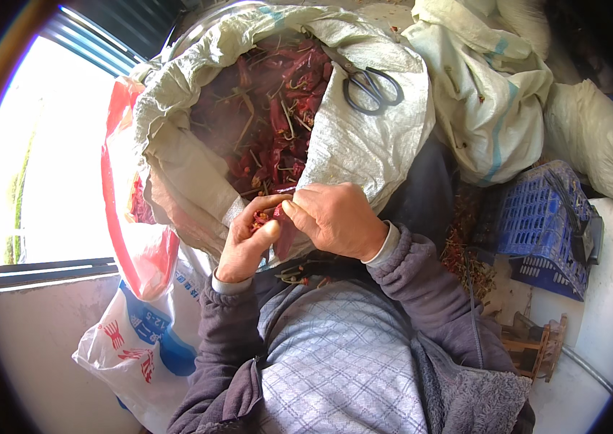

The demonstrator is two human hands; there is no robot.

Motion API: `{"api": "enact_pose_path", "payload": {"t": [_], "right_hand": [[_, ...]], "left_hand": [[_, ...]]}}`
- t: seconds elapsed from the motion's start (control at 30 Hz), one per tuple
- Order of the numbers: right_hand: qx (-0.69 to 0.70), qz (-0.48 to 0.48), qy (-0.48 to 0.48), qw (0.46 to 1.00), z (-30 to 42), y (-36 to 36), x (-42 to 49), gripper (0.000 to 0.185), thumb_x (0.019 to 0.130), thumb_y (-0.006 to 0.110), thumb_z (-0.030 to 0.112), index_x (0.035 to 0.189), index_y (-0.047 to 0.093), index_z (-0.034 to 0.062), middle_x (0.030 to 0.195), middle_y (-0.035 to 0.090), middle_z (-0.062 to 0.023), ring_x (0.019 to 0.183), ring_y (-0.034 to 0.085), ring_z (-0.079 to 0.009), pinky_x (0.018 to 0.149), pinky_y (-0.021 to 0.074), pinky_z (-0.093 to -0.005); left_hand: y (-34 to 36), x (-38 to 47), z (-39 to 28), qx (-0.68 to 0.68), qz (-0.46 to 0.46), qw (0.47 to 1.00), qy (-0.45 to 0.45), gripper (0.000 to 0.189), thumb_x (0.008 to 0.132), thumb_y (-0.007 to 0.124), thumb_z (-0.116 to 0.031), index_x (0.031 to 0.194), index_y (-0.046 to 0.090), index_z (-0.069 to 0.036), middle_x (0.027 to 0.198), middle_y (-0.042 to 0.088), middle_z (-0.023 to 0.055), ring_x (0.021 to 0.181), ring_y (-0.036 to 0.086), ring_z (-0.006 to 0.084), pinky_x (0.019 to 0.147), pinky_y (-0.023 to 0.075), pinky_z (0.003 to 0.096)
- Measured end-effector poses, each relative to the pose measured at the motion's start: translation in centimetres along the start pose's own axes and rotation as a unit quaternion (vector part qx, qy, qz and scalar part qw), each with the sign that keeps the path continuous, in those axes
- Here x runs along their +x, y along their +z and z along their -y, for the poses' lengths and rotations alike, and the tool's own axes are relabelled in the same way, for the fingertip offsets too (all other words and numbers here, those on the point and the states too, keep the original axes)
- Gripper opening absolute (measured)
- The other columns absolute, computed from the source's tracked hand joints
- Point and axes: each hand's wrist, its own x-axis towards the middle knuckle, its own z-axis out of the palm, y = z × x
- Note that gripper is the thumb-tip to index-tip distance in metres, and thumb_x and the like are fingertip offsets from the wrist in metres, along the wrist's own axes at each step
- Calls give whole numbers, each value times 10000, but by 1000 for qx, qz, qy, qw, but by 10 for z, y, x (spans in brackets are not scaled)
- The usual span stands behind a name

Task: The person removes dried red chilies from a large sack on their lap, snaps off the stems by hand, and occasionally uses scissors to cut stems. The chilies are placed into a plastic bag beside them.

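An open woven plastic sack (371,141) with a rolled rim stands before me, filled with dried red chili peppers (279,116) and their pale stems. Over its near edge, my left hand (246,236) is curled around reddish bits with yellow seeds (261,220). A dried red pepper (284,238) hangs between the hands. My right hand (336,219) pinches the top of this pepper, thumb toward the left hand. Scissors with black loop handles (372,91) lie on the sack's folded right side, their blades pointing toward the peppers. Several cut stems (306,278) rest on my lap.
To the left hang a red-edged plastic bag (149,266) and a printed white bag (149,347). More woven sacks (501,103) stand at the right. A blue plastic basket (534,217) lies tilted near stem debris (466,260) and a wooden stool (539,347).
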Motion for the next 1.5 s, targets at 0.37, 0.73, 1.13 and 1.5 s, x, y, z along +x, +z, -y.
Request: {"api": "enact_pose_path", "payload": {"t": [0.37, 0.73, 1.13, 1.5], "right_hand": [[-79, -40, 61, 994, 6, 18, -5, 173, 1005, 625, 199, 889, 593, 74, 783, 610, -110, 637, 665, -325, 563, 529, -422], [672, -26, 375, 638, -1, 24, -15, 192, 1073, 606, 252, 990, 609, 79, 711, 516, 52, 526, 410, -11, 436, 319, -191], [83, -63, 81, 991, -11, 11, -5, 384, 944, 762, 349, 828, 602, 19, 691, 609, -150, 631, 620, -365, 577, 479, -415], [658, 157, 303, 672, -16, -9, -20, 261, 1047, 635, 249, 870, 595, 61, 666, 559, 14, 545, 537, -74, 451, 415, -262]], "left_hand": [[35, 12, 22, -54, -213, 975, -22, 194, 1065, 584, -155, 1180, 637, -8, 735, 560, -33, 526, 441, 38, 443, 326, 203], [20, 18, 27, -161, -113, 979, 56, 139, 1027, 623, -88, 1153, 620, -30, 966, 677, 49, 718, 588, 81, 616, 459, 194], [17, 22, 22, 160, -161, 970, 81, 78, 1001, 646, -8, 1079, 653, -13, 803, 590, -39, 630, 460, 12, 544, 354, 182], [16, 9, 23, -230, 70, 967, 83, 207, 943, 729, -139, 936, 571, -6, 745, 577, 118, 588, 513, 160, 516, 416, 296]]}}
